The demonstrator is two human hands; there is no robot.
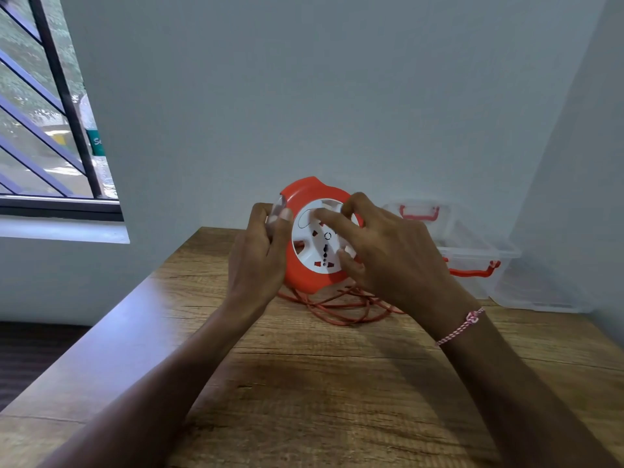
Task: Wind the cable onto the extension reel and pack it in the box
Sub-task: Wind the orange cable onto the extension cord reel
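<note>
Currently left hand [259, 261] and right hand [388, 261] hold the reel [309, 191] near the box [472, 246].

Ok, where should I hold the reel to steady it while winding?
Probably the reel by its orange left edge, coming from the left, as the left hand grips it now. It is held upright facing the camera, and the white hub has notches where the right hand has its fingers, so that face should be left free.
</note>
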